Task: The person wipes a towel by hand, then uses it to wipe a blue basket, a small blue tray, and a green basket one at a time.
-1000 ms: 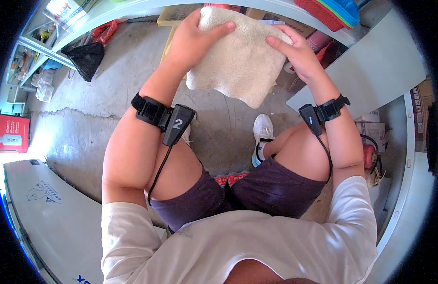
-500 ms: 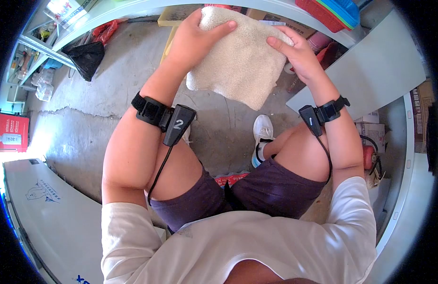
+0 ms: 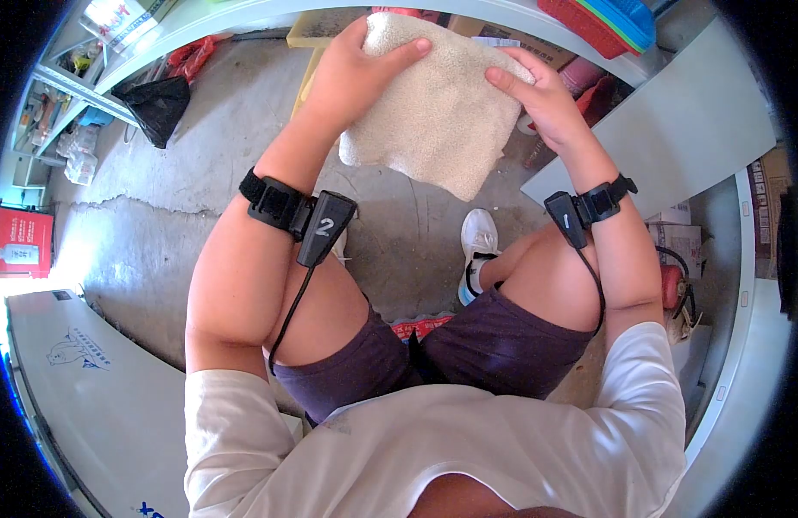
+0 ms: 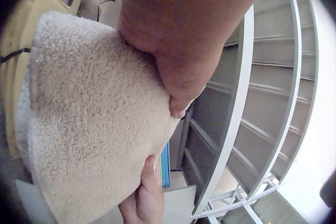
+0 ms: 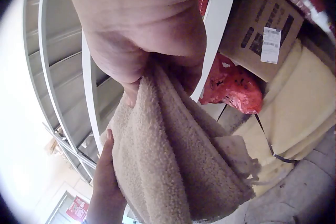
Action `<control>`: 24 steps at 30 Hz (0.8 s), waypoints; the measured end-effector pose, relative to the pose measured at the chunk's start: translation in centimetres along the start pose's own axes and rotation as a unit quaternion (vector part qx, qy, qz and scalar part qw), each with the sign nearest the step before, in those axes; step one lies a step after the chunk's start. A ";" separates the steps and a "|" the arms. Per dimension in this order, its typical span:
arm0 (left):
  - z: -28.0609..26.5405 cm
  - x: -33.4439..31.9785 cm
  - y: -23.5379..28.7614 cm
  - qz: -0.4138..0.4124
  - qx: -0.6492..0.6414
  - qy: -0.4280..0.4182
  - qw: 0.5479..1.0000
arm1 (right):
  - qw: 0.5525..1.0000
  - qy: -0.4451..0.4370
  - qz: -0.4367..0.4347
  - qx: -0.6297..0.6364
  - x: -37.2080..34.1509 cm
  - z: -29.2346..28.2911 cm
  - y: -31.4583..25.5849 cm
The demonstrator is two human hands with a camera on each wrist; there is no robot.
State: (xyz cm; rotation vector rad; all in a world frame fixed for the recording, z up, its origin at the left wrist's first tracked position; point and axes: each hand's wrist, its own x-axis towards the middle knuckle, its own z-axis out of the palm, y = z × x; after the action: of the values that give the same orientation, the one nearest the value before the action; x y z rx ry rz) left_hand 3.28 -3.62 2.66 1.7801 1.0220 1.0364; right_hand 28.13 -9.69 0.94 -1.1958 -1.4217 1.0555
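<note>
A cream terry towel (image 3: pixel 438 112) hangs between my two hands at the top of the head view, its lower edge free above the floor. My left hand (image 3: pixel 347 78) grips its upper left side, with the thumb lying across the front. On the upper right edge, my right hand (image 3: pixel 550 97) pinches the cloth between thumb and fingers. The right wrist view shows the towel (image 5: pixel 157 150) folded in layers, with a pale label (image 5: pixel 233 153) at its edge. Behind the cloth, most fingers of both hands are hidden.
White shelving (image 3: pixel 243 17) spans the front, with stacked coloured trays (image 3: pixel 602 26) at the right. A black bag (image 3: pixel 157 108) hangs at the left. Behind the towel are yellow foam-like slabs (image 5: pixel 302 106), a red bag (image 5: pixel 233 85) and a cardboard box (image 5: pixel 260 29). A pale panel (image 3: pixel 675 121) leans at the right.
The towel's lower corner has dropped very slightly since the earliest frame. Both hands keep their hold in nearly the same place.
</note>
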 end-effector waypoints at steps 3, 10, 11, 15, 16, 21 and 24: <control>0.0 0.1 -0.1 0.000 0.003 -0.002 1.000 | 1.000 0.005 0.004 -0.007 0.0 0.0 0.1; 0.0 0.0 -0.3 0.006 -0.001 0.001 1.000 | 1.000 0.007 0.001 -0.016 -0.1 0.0 0.0; 0.0 0.0 -0.3 0.002 0.003 0.001 1.000 | 1.000 0.009 0.001 -0.017 -0.1 0.0 0.0; 0.0 0.0 -0.1 -0.006 0.006 0.002 1.000 | 1.000 0.006 0.004 -0.015 0.0 0.0 0.0; 0.0 0.0 -0.1 -0.006 0.003 0.003 1.000 | 1.000 0.004 0.005 -0.011 0.0 0.0 0.0; -0.1 -0.2 0.2 -0.003 0.003 -0.003 1.000 | 1.000 0.004 0.010 -0.003 -0.1 0.1 0.0; -0.1 -0.2 0.2 -0.002 0.010 0.000 1.000 | 1.000 0.005 0.009 -0.004 0.0 0.0 0.1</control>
State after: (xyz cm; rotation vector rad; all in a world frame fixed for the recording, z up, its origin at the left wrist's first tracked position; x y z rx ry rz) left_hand 3.17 -3.86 2.86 1.7932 1.0382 1.0265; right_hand 28.12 -9.71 0.82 -1.2188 -1.4106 1.0555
